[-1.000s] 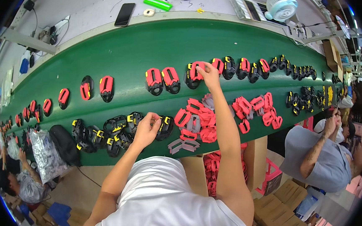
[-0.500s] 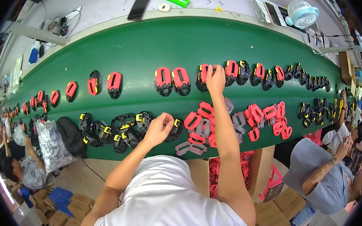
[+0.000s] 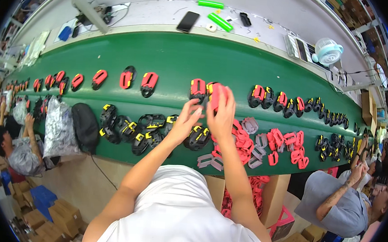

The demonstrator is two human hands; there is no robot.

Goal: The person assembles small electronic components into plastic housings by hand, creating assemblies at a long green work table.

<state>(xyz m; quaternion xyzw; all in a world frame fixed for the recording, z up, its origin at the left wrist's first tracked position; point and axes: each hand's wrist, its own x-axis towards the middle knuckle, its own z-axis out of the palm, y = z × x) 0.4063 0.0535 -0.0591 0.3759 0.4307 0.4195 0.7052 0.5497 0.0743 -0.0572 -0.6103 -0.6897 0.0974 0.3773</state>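
Note:
My right hand has its fingers round an oval red-and-black part with yellow tabs, largely hidden by the fingers. Close by on the left, my left hand is half-curled with thumb and fingers apart, nothing visible in it. Just beyond its fingertips lies another red-and-black part on the green belt. Black parts with yellow tabs lie under and beside my left hand. Below my right forearm is a heap of loose red frames, with greyish-pink frames among them.
The green belt carries a row of red-and-black parts to both sides. A silver bag and a black pouch stand left. A carton of red frames is below the edge. A phone and fan lie beyond; a co-worker sits right.
The view has swung, shifting the scene rightward. My right hand has drawn back toward me with a red-and-black part. My left hand has lifted from the black parts toward it, its fingers spreading.

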